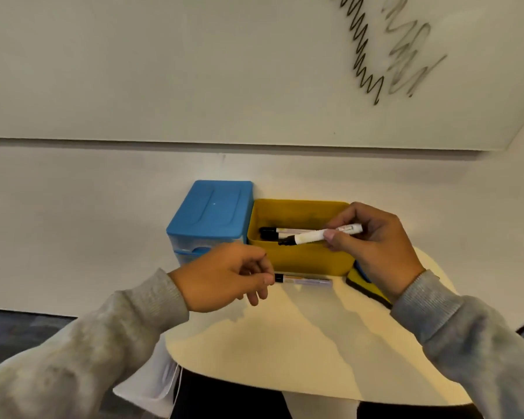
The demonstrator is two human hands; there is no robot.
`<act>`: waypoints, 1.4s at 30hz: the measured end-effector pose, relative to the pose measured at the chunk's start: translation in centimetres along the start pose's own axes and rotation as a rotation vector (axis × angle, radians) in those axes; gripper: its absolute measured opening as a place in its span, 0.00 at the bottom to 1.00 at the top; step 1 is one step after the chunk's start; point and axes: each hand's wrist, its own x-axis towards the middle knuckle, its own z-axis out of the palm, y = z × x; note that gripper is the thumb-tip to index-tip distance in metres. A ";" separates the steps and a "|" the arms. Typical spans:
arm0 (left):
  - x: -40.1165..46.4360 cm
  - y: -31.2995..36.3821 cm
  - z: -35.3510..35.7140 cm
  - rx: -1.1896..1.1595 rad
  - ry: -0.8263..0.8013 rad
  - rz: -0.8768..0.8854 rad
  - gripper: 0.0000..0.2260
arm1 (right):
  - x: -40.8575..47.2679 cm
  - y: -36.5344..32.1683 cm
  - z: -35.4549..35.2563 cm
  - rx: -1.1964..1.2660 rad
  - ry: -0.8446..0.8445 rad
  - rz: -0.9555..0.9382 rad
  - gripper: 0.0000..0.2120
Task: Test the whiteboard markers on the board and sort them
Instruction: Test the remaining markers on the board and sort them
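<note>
My right hand [372, 243] grips a white marker [312, 235] with its black tip bare, held level over the yellow bin [303, 261]. Inside the bin lie two capped markers [285, 231]. My left hand [224, 276] hovers with curled fingers, and its fingertips touch the black end of another marker [304, 280] lying on the table in front of the bin. Whether a cap sits in those fingers is hidden. The whiteboard [194, 71] above carries a dark zigzag scribble [360, 49] and a faint grey one [406, 52].
A blue lidded drawer box [212, 210] stands left of the yellow bin against the wall. A yellow and blue cloth or eraser [363, 282] lies right of the bin, partly behind my right wrist. The small round pale table [285, 352] has its front edge near me.
</note>
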 end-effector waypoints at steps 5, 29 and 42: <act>0.7 0.2 2.4 -0.321 -0.010 -0.087 0.15 | -1.5 0.4 2.6 0.237 0.047 0.157 0.03; 0.4 -3.0 3.8 -0.343 0.518 0.066 0.03 | -4.1 3.3 5.4 -0.199 -0.341 0.154 0.13; -6.4 -10.2 -2.3 0.020 0.182 -0.041 0.02 | -5.9 6.5 14.3 -0.634 -0.685 -0.218 0.16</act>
